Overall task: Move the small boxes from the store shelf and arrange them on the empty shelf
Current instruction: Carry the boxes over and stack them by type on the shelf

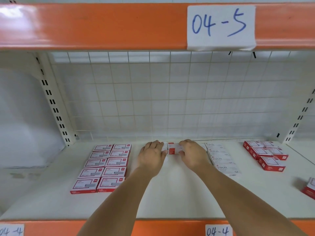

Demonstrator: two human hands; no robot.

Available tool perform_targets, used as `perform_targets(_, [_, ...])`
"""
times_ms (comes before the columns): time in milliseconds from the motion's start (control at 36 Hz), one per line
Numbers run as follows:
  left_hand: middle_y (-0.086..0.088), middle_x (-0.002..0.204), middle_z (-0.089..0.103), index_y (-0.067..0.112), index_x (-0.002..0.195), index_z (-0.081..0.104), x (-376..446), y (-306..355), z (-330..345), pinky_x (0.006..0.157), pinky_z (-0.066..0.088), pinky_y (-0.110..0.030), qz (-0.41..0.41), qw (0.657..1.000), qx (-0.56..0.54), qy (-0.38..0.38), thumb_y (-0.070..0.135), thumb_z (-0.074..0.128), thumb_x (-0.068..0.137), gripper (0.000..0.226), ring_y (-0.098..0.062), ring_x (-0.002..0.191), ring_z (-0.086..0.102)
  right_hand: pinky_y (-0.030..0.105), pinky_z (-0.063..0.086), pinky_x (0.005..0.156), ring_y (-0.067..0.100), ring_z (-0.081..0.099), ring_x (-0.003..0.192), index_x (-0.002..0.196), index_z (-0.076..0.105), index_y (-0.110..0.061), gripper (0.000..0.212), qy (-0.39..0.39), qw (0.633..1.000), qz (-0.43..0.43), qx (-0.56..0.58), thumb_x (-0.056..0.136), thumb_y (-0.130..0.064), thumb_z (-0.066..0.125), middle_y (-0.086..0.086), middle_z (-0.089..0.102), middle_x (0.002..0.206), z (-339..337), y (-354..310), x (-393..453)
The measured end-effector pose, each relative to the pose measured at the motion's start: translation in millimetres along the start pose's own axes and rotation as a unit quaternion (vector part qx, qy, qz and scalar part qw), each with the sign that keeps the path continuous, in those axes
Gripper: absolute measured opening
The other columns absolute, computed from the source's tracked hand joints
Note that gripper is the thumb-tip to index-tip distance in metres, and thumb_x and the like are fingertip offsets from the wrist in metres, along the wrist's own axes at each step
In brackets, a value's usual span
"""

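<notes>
From the head view, both hands reach to the back of the white shelf (pixel 170 198). The left hand (pixel 152 153) and right hand (pixel 193 153) curl around a small red and white box (pixel 171 149) between them. The fingers hide most of it. Another box (pixel 309 187) is cut off at the right edge.

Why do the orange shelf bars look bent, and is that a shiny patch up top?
Head view: the wide-angle lens bows the upper orange shelf beam; a pale glare streaks its left end; small print on the red-and-white boxes is too soft to read.
</notes>
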State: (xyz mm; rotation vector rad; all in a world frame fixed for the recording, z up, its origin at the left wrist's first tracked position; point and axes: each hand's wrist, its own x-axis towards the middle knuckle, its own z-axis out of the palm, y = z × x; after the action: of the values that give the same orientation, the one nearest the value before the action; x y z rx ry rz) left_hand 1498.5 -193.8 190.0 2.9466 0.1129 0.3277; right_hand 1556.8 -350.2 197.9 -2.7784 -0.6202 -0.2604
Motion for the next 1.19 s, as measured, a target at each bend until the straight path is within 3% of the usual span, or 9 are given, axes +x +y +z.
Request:
perform_targets(167, [0.005, 0.147, 0.040, 0.023, 0.141, 0.042, -9.1, 29.7, 1.7, 0.110, 0.022, -0.028, 0.043, 0.999, 0.011, -0.001, 0.043, 0.027, 0.103, 0.045, -0.015, 0.137, 0.030, 0.033, 0.049, 0.083, 0.019, 0.051, 0.114, 0.127, 0.054, -0.020, 0.030, 0.028, 0.998, 0.047, -0.032, 0.098, -0.025, 0.044, -0.001, 0.057, 0.122, -22.3, 29.9, -35.2])
perform_targets(417, [0.003, 0.146, 0.042, 0.023, 0.141, 0.042, -24.1, 119.3, 5.9, 0.109, 0.028, -0.034, 0.086, 0.996, 0.000, -0.028, 0.044, 0.027, 0.103, 0.046, -0.016, 0.135, 0.033, 0.030, 0.044, 0.082, 0.021, 0.054, 0.109, 0.123, 0.060, -0.022, 0.032, 0.083, 0.989, 0.103, -0.070, 0.094, -0.015, 0.046, 0.000, 0.062, 0.116, -70.7, 111.1, -97.3])
perform_targets(611, [0.003, 0.145, 0.043, 0.023, 0.141, 0.043, -35.6, 216.7, 17.7, 0.109, 0.028, -0.031, 0.119, 0.992, -0.016, -0.029, 0.043, 0.027, 0.103, 0.046, -0.017, 0.135, 0.033, 0.030, 0.039, 0.093, 0.021, 0.050, 0.118, 0.127, 0.058, -0.025, 0.045, 0.052, 0.986, 0.141, -0.068, 0.087, -0.007, 0.050, 0.000, 0.059, 0.126, -114.2, 194.0, -146.4])
perform_targets(694, [0.003, 0.144, 0.043, 0.023, 0.140, 0.045, -37.9, 252.5, 23.1, 0.108, 0.030, -0.032, 0.123, 0.992, -0.020, -0.027, 0.043, 0.028, 0.103, 0.045, -0.016, 0.133, 0.035, 0.027, 0.041, 0.090, 0.020, 0.051, 0.117, 0.126, 0.060, -0.025, 0.049, 0.041, 0.987, 0.152, -0.021, 0.084, -0.002, 0.053, 0.000, 0.060, 0.125, -126.0, 228.3, -163.1])
perform_targets(861, [0.002, 0.144, 0.044, 0.022, 0.140, 0.044, -44.1, 297.8, 32.4, 0.105, 0.033, -0.032, 0.099, 0.995, -0.017, -0.021, 0.040, 0.030, 0.103, 0.043, -0.016, 0.132, 0.036, 0.028, 0.042, 0.095, 0.017, 0.048, 0.123, 0.126, 0.058, -0.026, 0.033, 0.007, 0.988, 0.145, 0.051, 0.094, -0.021, 0.052, -0.003, 0.053, 0.135, -131.3, 271.4, -177.9])
perform_targets(944, [0.001, 0.142, 0.045, 0.021, 0.140, 0.044, -45.8, 309.1, 36.9, 0.104, 0.034, -0.032, 0.092, 0.995, -0.007, -0.027, 0.039, 0.030, 0.103, 0.043, -0.017, 0.130, 0.037, 0.034, 0.042, 0.094, 0.019, 0.043, 0.125, 0.134, 0.049, -0.023, 0.054, -0.017, 0.988, 0.152, 0.008, 0.091, -0.055, 0.050, -0.001, 0.048, 0.135, -130.7, 272.5, -181.8])
perform_targets(1000, [0.001, 0.143, 0.045, 0.021, 0.140, 0.043, -44.9, 314.5, 38.2, 0.104, 0.033, -0.033, 0.087, 0.996, -0.001, -0.031, 0.038, 0.031, 0.103, 0.043, -0.018, 0.131, 0.037, 0.037, 0.044, 0.093, 0.022, 0.041, 0.125, 0.136, 0.044, -0.019, 0.069, -0.035, 0.986, 0.157, -0.034, 0.086, -0.067, 0.047, 0.002, 0.044, 0.134, -127.9, 272.2, -181.0])
perform_targets(1111, [0.000, 0.144, 0.043, 0.020, 0.142, 0.041, -38.5, 321.4, 39.6, 0.103, 0.035, -0.034, 0.087, 0.996, 0.005, -0.029, 0.036, 0.032, 0.103, 0.043, -0.018, 0.131, 0.037, 0.035, 0.046, 0.090, 0.023, 0.045, 0.119, 0.130, 0.047, -0.015, 0.064, -0.027, 0.986, 0.159, -0.049, 0.088, -0.063, 0.049, 0.005, 0.043, 0.127, -121.2, 273.3, -175.5])
perform_targets(1194, [0.001, 0.145, 0.042, 0.022, 0.145, 0.037, -31.0, 323.4, 44.0, 0.104, 0.036, -0.033, 0.094, 0.995, -0.001, -0.023, 0.035, 0.032, 0.103, 0.044, -0.017, 0.132, 0.036, 0.034, 0.046, 0.093, 0.023, 0.048, 0.117, 0.131, 0.050, -0.015, 0.054, -0.041, 0.988, 0.147, 0.009, 0.090, -0.049, 0.056, 0.007, 0.043, 0.128, -118.9, 276.9, -166.8])
